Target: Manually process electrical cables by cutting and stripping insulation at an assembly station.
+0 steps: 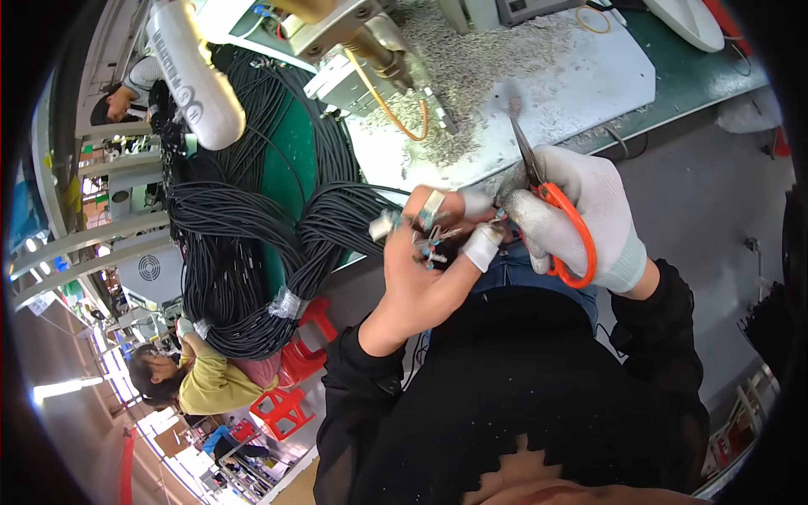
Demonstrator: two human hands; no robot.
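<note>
My left hand (pixel 425 282) is bare, with white tape wrapped round the fingertips. It is closed on black cable ends, where thin coloured wires (pixel 433 252) stick out between the fingers. In a white work glove, my right hand (pixel 581 215) grips orange-handled scissors (pixel 582 244), their dark blades pointing up and away from me. The gloved fingertips meet the left fingertips at the wires. From my left hand the black cables (pixel 349 215) run leftward to a large coiled bundle. Both hands are over my lap, just off the table's front edge.
A machine head (pixel 374 55) stands over a white board (pixel 581 76) strewn with grey scraps. The board lies on a green table (pixel 715 97). White lamp-like arm (pixel 198 84) hangs at upper left. A person in yellow (pixel 210 383) sits beyond the cables, near red stools (pixel 282 412).
</note>
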